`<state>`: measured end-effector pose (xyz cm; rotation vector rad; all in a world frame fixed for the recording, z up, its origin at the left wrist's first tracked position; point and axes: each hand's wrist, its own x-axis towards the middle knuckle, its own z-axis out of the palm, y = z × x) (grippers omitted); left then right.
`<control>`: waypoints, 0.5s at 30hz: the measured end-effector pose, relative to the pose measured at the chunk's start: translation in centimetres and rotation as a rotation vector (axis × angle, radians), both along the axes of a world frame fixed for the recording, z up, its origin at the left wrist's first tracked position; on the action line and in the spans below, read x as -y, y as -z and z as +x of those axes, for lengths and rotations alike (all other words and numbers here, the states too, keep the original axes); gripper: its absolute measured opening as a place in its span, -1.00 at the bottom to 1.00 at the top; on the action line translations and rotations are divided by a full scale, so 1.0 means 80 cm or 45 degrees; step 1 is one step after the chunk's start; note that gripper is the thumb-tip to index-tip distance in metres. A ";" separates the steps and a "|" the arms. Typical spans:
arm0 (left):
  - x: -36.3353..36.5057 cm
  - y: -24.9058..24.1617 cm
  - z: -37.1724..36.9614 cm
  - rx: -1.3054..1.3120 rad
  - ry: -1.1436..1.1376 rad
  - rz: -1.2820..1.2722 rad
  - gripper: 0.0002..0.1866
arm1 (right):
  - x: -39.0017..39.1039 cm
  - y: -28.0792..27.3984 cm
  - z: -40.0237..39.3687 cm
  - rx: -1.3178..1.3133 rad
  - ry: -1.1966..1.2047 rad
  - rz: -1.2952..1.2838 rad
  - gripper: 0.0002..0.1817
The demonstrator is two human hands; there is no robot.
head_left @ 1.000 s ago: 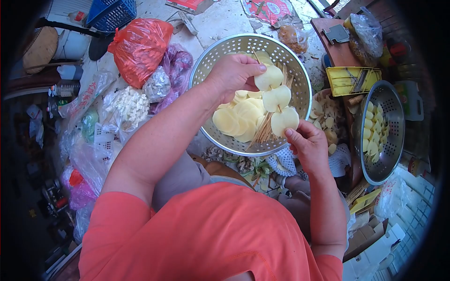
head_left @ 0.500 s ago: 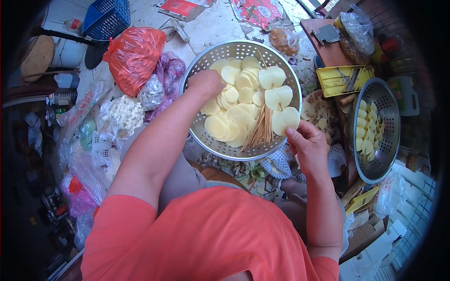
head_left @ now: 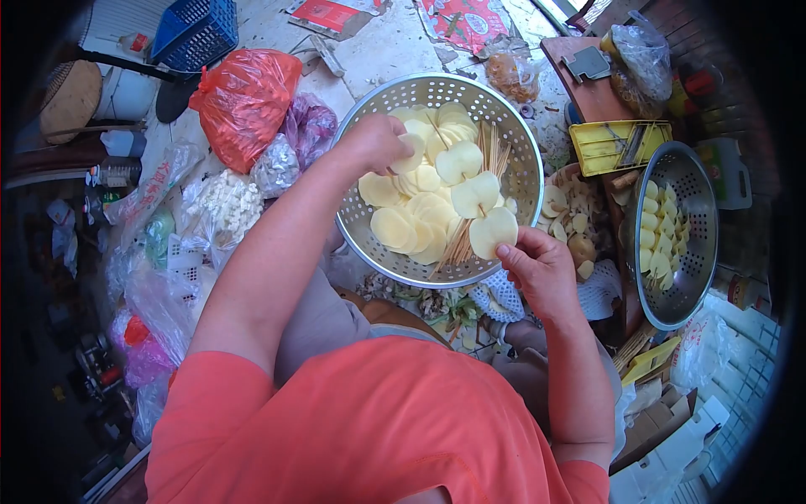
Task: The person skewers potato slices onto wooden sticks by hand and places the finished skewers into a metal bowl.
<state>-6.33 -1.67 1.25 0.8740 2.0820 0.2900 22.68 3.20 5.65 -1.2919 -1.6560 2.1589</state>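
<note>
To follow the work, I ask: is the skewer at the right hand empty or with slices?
Partly full: three potato slices sit along the skewer, and its far end is bare.

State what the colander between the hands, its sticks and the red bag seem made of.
The colander looks like polished metal, probably stainless steel: grey, with bright highlights on its rim. The sticks look like bare wood or bamboo, pale tan and dull. The red bag seems thin plastic, glossy along its creases.
</note>
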 end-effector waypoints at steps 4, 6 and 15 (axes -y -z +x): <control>-0.005 -0.013 0.003 0.708 -0.679 0.554 -0.74 | 0.006 -0.001 -0.004 0.003 -0.064 -0.020 -0.84; -0.007 -0.022 0.004 0.891 -0.879 0.790 -0.73 | 0.006 -0.002 -0.006 -0.017 -0.060 -0.033 -0.85; -0.009 -0.024 0.000 0.936 -1.059 1.097 -0.68 | 0.005 -0.003 -0.010 -0.024 -0.040 -0.031 -0.82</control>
